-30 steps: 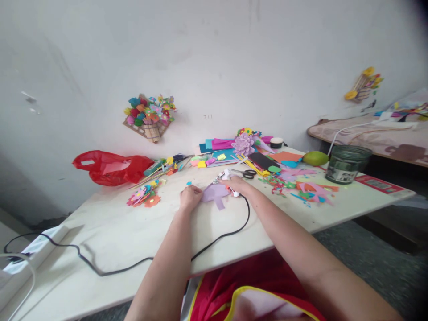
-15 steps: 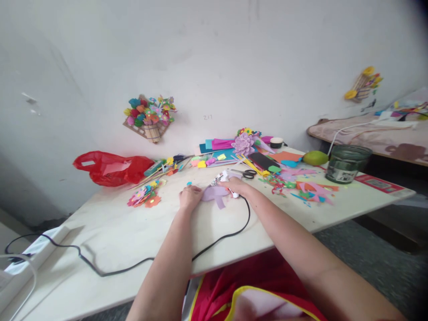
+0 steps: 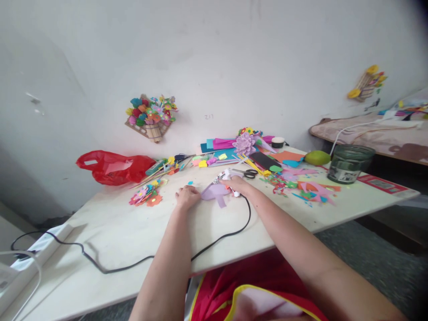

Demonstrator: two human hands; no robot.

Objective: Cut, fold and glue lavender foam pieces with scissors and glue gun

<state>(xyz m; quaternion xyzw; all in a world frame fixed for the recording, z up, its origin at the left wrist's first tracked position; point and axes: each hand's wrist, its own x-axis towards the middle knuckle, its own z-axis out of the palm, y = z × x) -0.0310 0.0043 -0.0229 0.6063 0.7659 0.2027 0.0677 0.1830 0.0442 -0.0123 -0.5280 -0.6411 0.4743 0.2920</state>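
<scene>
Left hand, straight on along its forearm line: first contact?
The left hand would likely meet the small blue scrap, paper or foam, on the pale tabletop just beyond it. Height is unclear from one view; it might pass above.

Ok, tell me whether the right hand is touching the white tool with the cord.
Touching: the head view shows the right hand wrapped around the white tool, covering its middle, with white parts showing on both sides.
</scene>
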